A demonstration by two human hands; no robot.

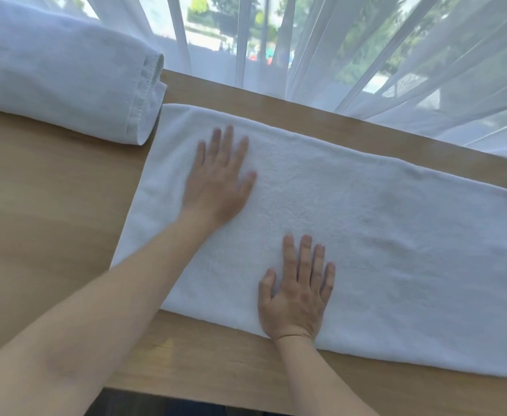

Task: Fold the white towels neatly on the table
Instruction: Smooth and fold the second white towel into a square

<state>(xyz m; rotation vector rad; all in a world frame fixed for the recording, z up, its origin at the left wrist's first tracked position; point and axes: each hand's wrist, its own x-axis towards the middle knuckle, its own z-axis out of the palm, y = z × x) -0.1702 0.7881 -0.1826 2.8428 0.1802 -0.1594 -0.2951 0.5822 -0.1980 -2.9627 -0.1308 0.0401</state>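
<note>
A white towel [381,223] lies flat as a long rectangle across the wooden table [51,205], running from centre left to the right edge of view. My left hand [219,178] rests palm down on the towel's left part, fingers spread. My right hand [298,292] lies flat on the towel near its front edge, fingers apart. Neither hand grips the cloth. A second white towel [66,70], bulky and folded over with a stitched hem showing, sits at the table's back left.
Sheer white curtains [396,55] hang along the table's far edge in front of a window and brush the table at the right. The table's front edge runs just below my forearms.
</note>
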